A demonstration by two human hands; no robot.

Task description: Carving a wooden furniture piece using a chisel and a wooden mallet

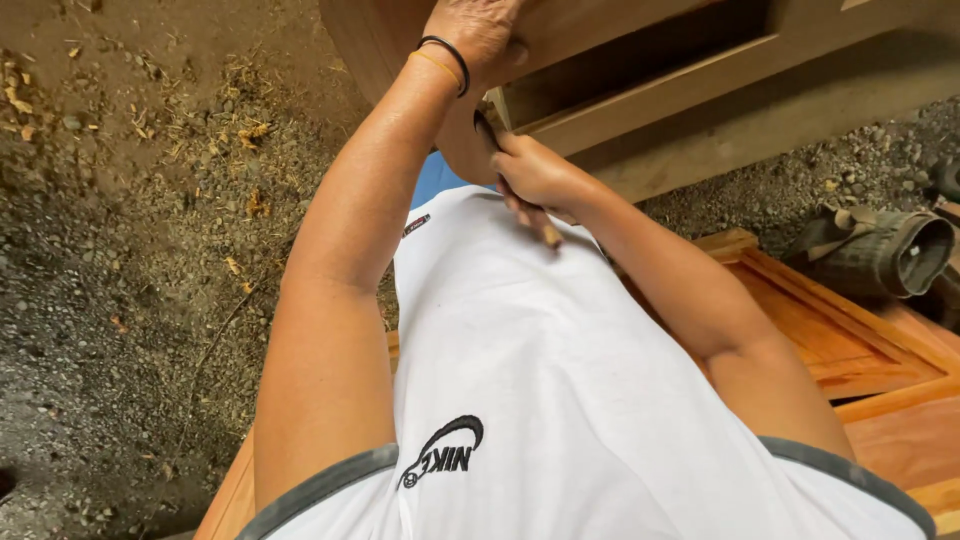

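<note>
My left hand (475, 35) rests flat on the edge of a wooden furniture piece (640, 90) at the top of the view, with a black band and a thin yellow band on its wrist. My right hand (535, 175) is closed around a slim tool with a wooden handle (548, 232). The handle end points back toward my white shirt. The tool's dark tip (484, 125) reaches up to the corner of the wooden piece, just below my left hand.
Dirt ground with gravel and wood shavings (150, 200) fills the left side. An orange-brown wooden panel frame (850, 340) lies at the right under me. A rolled olive cloth bundle (885, 250) sits beside it at the right edge.
</note>
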